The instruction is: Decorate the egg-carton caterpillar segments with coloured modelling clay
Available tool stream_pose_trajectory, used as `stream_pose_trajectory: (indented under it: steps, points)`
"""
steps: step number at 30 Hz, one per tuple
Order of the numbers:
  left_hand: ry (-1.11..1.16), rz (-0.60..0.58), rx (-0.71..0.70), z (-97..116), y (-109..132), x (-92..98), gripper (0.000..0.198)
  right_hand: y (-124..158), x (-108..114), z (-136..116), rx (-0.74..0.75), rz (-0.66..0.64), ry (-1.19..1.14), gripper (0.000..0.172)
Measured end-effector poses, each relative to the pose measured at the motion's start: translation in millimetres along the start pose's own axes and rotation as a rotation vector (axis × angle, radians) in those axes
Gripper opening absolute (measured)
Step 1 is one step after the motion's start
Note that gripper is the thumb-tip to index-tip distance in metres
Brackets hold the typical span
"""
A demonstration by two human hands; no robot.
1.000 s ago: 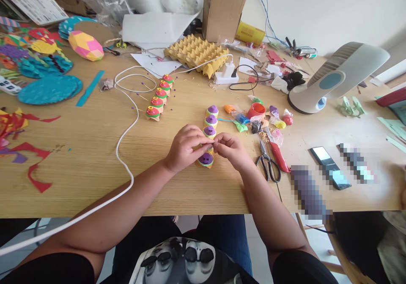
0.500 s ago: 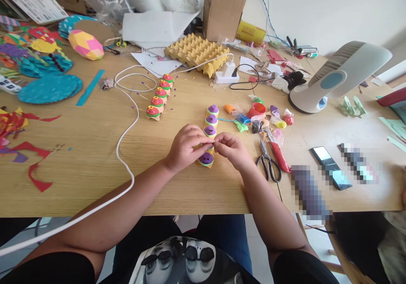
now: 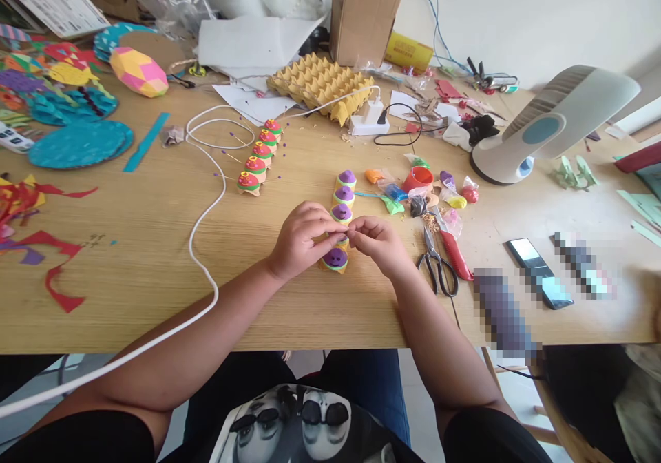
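Note:
A row of egg-carton cups topped with purple clay [image 3: 335,259] stands on the table in front of me; the nearest cup has a small dark face. Above that row, my left hand [image 3: 303,241] and my right hand [image 3: 381,244] meet fingertip to fingertip. Both are closed in a pinch. Whatever sits between the fingertips is too small to make out, and the hands hide part of the cups below. Further left stands a finished-looking row of red and green egg-carton cups [image 3: 260,158] with toothpick-like sticks beside it.
Scissors [image 3: 438,270] and a red-handled cutter [image 3: 456,255] lie right of my right hand. Small bags of coloured clay [image 3: 395,193] sit behind them. A white cable [image 3: 192,242] crosses my left forearm. Behind are an egg tray [image 3: 315,85], a power strip [image 3: 369,127] and a fan [image 3: 547,132].
Both hands stay in nearly the same place above the purple row, still pinched together, with only a tiny shift of the fingers. Nothing else has visibly moved.

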State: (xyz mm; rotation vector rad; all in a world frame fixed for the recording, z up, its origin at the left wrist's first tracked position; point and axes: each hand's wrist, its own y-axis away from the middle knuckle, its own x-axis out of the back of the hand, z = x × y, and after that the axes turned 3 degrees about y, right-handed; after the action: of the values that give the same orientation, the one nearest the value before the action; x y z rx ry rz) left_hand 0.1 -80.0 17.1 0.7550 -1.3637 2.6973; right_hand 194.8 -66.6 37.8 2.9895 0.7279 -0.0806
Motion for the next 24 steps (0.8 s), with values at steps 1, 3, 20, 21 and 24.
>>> stream_pose_trajectory:
  steps: [1, 3, 20, 21, 24]
  points:
    - [0.0, 0.003, 0.002, 0.3, -0.2, 0.0, 0.014, 0.0, 0.1, -0.1, -0.003, 0.001, -0.003, 0.029]
    - [0.002, 0.006, 0.007, 0.7, -0.4, 0.2, 0.013, 0.2, 0.0, -0.5, -0.012, 0.006, -0.005, 0.031]
    - [0.051, 0.01, 0.152, 2.9, 0.0, 2.2, 0.009, 0.5, 0.3, 0.0, 0.016, 0.007, 0.008, 0.032]
    - [0.053, 0.009, 0.148, 2.5, 0.4, 1.9, 0.009, 0.3, 0.3, 0.4, 0.018, 0.007, 0.008, 0.032]
    - [0.062, 0.007, 0.141, 1.7, 0.9, 1.2, 0.008, -0.2, -0.1, 1.1, 0.016, 0.013, 0.017, 0.033]
